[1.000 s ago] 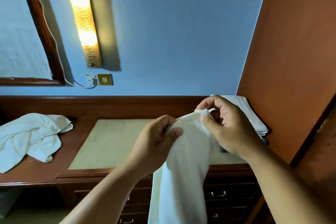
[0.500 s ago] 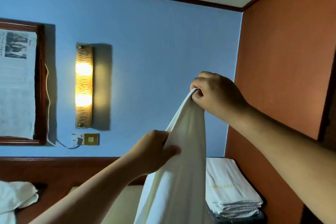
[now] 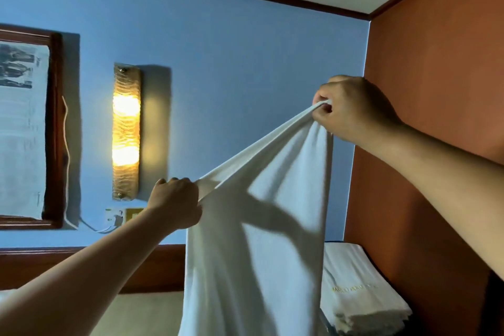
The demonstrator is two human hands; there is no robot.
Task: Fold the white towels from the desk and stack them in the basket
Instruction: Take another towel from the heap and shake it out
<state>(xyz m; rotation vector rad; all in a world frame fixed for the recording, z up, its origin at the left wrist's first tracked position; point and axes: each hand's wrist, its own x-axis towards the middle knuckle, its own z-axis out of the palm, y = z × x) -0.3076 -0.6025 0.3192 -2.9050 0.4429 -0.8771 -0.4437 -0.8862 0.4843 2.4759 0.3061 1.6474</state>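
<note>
Head view, reading from the left: the left hand [image 3: 174,202] sits low, fingers curled round one end of the top edge of the white towel [image 3: 259,248]. That edge runs taut, up and to the right, while the long axis of the cloth hangs straight down between the arms. The right hand [image 3: 351,114], higher and beside the orange wall [image 3: 436,63], pinches the other corner. A folded stack [image 3: 362,294] lies lower right. Levelling the edge likely means raising the left hand.
</note>
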